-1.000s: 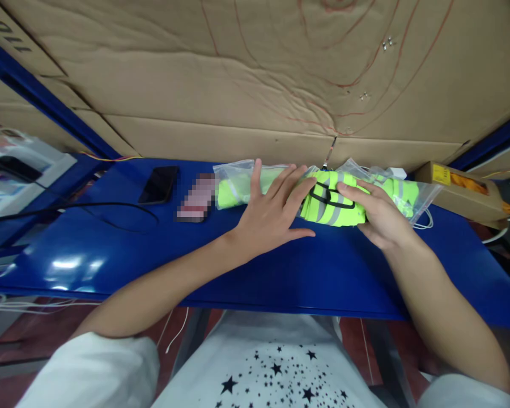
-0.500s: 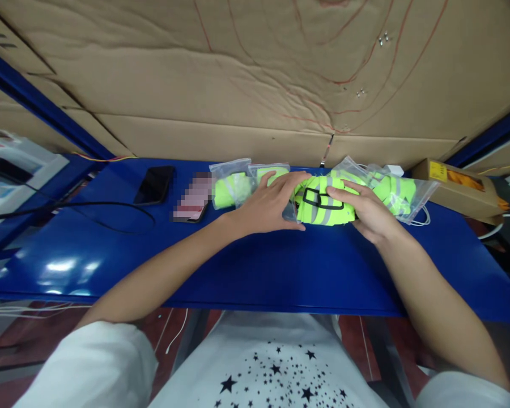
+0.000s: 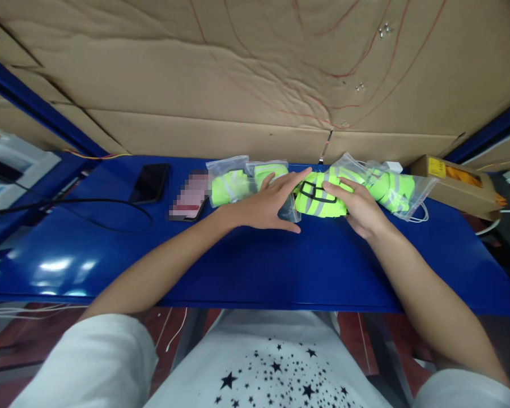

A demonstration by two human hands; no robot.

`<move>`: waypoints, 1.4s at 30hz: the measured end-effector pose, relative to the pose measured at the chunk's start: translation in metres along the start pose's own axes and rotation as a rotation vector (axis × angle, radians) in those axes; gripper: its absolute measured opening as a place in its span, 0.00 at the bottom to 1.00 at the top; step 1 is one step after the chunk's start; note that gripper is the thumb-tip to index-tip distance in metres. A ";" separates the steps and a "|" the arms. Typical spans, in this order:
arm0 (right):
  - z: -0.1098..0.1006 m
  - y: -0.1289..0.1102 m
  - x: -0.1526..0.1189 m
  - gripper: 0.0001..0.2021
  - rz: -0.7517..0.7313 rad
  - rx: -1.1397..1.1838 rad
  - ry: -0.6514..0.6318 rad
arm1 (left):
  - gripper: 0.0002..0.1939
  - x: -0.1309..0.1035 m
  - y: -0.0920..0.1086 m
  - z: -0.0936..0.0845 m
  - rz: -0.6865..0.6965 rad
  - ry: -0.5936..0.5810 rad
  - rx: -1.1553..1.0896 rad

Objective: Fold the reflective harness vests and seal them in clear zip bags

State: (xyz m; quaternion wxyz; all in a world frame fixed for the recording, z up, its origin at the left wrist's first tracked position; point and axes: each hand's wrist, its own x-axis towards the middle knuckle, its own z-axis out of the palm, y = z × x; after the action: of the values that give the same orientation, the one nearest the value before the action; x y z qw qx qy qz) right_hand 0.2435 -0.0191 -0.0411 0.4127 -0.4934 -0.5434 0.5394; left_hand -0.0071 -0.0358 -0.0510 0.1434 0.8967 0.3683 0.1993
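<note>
A rolled neon-yellow reflective vest (image 3: pixel 318 205) with grey bands and a black rectangular buckle lies in my right hand (image 3: pixel 363 212). The thumb and fingers of that hand grip its right end. My left hand (image 3: pixel 267 201) is at the roll's left end, fingers spread and thumb apart. Its upper fingertips reach over the roll's left top edge; whether they touch it I cannot tell. Clear plastic (image 3: pixel 289 209) shows in the gap between left thumb and fingers. Behind the hands lie bagged yellow rolls, one on the left (image 3: pixel 228 188) and another on the right (image 3: pixel 393 191).
On the blue table (image 3: pixel 255 272), a phone with a blurred screen (image 3: pixel 190 195) and a dark phone (image 3: pixel 149 182) lie to the left. A black cable (image 3: pixel 89 201) crosses there. At the right stands a cardboard box (image 3: pixel 453 190). Cardboard sheeting (image 3: pixel 174 68) backs the table.
The vest roll and my right hand have shifted slightly left, and the buckle has tilted. My left hand has spread wider. The camera view has moved a little.
</note>
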 end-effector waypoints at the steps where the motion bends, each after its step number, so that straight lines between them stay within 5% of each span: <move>1: 0.001 -0.002 -0.001 0.31 0.049 0.055 -0.026 | 0.65 0.000 -0.001 -0.001 -0.009 0.030 -0.001; 5: 0.008 -0.001 -0.002 0.31 0.106 0.089 -0.045 | 0.69 0.004 0.000 0.004 -0.026 0.127 0.034; 15: 0.005 -0.002 -0.006 0.19 -0.332 -0.447 -0.165 | 0.71 0.004 0.006 0.023 -0.005 0.138 0.190; 19: 0.004 -0.004 -0.007 0.16 -0.262 -0.506 -0.234 | 0.72 0.006 0.013 0.024 0.000 0.107 0.209; 23: 0.008 0.006 -0.002 0.20 -0.183 -0.561 -0.156 | 0.72 0.004 0.017 0.027 -0.034 0.075 0.261; 27: 0.007 0.008 -0.001 0.22 -0.171 -0.473 -0.221 | 0.72 0.000 0.018 0.028 -0.061 0.057 0.243; 33: 0.009 -0.010 -0.019 0.15 -0.388 -0.546 -0.150 | 0.70 -0.003 0.031 0.024 0.004 0.167 0.107; 39: 0.014 -0.001 -0.019 0.10 -0.444 -0.699 -0.165 | 0.65 0.003 0.043 0.032 0.080 0.126 0.407; 42: 0.019 0.007 -0.017 0.17 -0.482 -0.561 -0.035 | 0.62 0.007 0.043 0.033 0.113 0.188 0.476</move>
State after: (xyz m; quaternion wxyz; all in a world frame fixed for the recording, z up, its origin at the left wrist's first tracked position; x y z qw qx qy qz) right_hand 0.2283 -0.0396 -0.0476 0.3671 -0.4360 -0.7777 0.2652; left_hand 0.0392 -0.0641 -0.0610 -0.1180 0.9019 0.3658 0.1969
